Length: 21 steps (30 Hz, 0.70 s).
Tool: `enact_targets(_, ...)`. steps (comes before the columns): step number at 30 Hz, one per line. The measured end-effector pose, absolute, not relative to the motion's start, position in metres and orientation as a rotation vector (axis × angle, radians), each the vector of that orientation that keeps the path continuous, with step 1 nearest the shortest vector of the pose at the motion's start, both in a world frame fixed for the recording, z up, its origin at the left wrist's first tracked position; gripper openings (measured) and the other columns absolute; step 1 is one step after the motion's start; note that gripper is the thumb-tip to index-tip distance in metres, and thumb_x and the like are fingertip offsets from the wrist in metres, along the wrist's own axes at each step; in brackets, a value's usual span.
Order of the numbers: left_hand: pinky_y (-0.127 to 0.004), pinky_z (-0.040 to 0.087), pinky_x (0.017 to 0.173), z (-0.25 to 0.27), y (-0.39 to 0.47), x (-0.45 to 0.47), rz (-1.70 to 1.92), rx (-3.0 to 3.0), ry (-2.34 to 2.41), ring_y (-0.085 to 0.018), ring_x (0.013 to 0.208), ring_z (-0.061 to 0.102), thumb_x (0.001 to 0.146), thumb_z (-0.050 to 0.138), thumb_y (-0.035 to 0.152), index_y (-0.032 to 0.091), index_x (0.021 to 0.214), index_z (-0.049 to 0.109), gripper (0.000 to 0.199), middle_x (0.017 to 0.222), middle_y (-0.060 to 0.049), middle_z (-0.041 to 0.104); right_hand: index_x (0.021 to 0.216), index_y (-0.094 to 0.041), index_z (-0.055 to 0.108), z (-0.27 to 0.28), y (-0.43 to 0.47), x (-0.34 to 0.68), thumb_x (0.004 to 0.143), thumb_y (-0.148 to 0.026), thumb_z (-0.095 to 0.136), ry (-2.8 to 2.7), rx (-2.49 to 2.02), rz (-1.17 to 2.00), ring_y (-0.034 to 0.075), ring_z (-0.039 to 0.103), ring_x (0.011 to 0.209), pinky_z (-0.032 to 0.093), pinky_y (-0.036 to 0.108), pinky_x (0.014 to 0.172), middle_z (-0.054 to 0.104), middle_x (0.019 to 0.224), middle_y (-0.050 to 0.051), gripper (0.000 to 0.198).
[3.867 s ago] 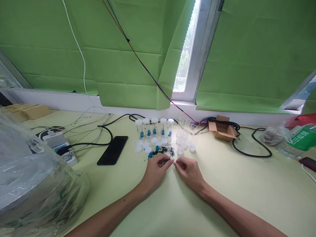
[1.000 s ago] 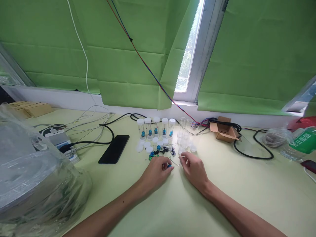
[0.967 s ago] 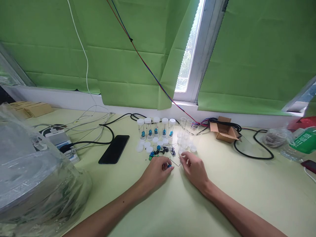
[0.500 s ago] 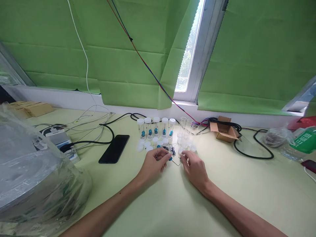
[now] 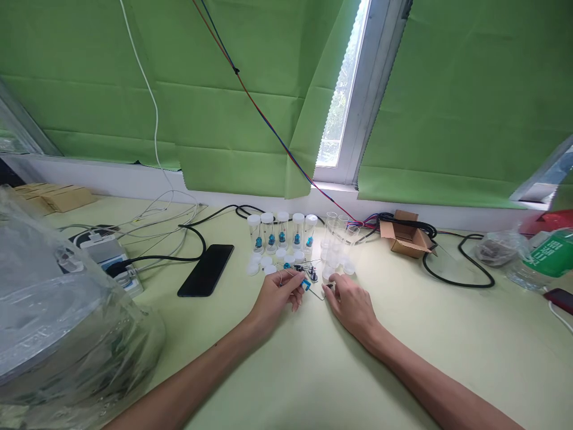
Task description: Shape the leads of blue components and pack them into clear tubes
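Observation:
My left hand (image 5: 278, 294) is closed, thumb and fingers pinching a small blue part (image 5: 306, 285) with a thin wire at it. A thin bent metal rod (image 5: 317, 294) runs from near the blue part toward my right hand; I cannot tell what it joins. My right hand (image 5: 351, 303) rests on the table with thumb and forefinger pressed together around something small and dark, mostly hidden. Small black parts (image 5: 312, 273) with thin metal pins lie just beyond my fingers. White caps (image 5: 265, 262) lie behind my left hand.
Several capped clear tubes (image 5: 282, 230) holding blue parts stand in a row, with open clear tubes (image 5: 332, 239) to their right. A black phone (image 5: 206, 270) and a power strip (image 5: 119, 263) lie left. An open cardboard box (image 5: 405, 239) and a bottle (image 5: 544, 260) are right.
The blue part has turned and shows more beyond my left fingertips. My right fingers have drawn together and lowered a little toward the table.

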<state>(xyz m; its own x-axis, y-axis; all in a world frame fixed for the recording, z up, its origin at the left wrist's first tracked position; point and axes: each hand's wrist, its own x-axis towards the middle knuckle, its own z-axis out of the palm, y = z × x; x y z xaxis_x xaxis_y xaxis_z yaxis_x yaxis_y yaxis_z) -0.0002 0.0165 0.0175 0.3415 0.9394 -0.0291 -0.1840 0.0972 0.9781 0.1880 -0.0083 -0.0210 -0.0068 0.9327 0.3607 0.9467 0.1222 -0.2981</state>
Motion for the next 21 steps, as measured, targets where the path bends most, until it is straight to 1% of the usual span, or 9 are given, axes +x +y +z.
enact_targets(4,-0.020,0.036,0.038,0.0177,0.0154,0.0005,0.963,1.141,0.866,-0.008,0.045,0.048,0.078,0.070,0.043,0.013,0.083,0.067,0.030,0.058,0.002,0.055,0.090,-0.020,0.057,-0.0230,-0.0073,0.1885,0.094,-0.027,0.050,-1.958,-1.788,-0.019,0.018,0.057,0.062,0.029,0.027,0.052,0.065,0.081,0.004,0.011)
enact_targets(7,-0.019,0.034,0.036,0.0175,0.0148,0.0013,0.934,1.127,0.873,-0.007,0.042,0.046,0.078,0.070,0.045,0.012,0.084,0.068,0.033,0.056,0.002,0.053,0.087,-0.020,0.056,-0.0235,-0.0066,0.1885,0.095,-0.025,0.049,-1.963,-1.769,-0.012,0.017,0.056,0.062,0.029,0.027,0.053,0.064,0.081,0.004,0.012)
enact_targets(16,-0.017,0.030,0.031,0.0143,0.0136,0.0047,0.912,1.126,0.928,-0.007,0.038,0.044,0.078,0.067,0.051,0.015,0.073,0.061,0.037,0.052,0.003,0.052,0.084,-0.020,0.053,-0.0227,-0.0072,0.1881,0.094,-0.021,0.048,-1.967,-1.750,-0.034,0.016,0.055,0.062,0.029,0.026,0.053,0.064,0.080,0.003,0.012)
enact_targets(21,-0.017,0.030,0.030,0.0121,0.0128,0.0063,0.899,1.129,0.917,-0.008,0.037,0.046,0.079,0.065,0.052,0.017,0.072,0.055,0.038,0.055,0.002,0.056,0.086,-0.020,0.054,-0.0209,-0.0081,0.1873,0.094,-0.019,0.047,-1.980,-1.760,-0.030,0.017,0.057,0.062,0.029,0.026,0.053,0.065,0.080,0.003,0.011)
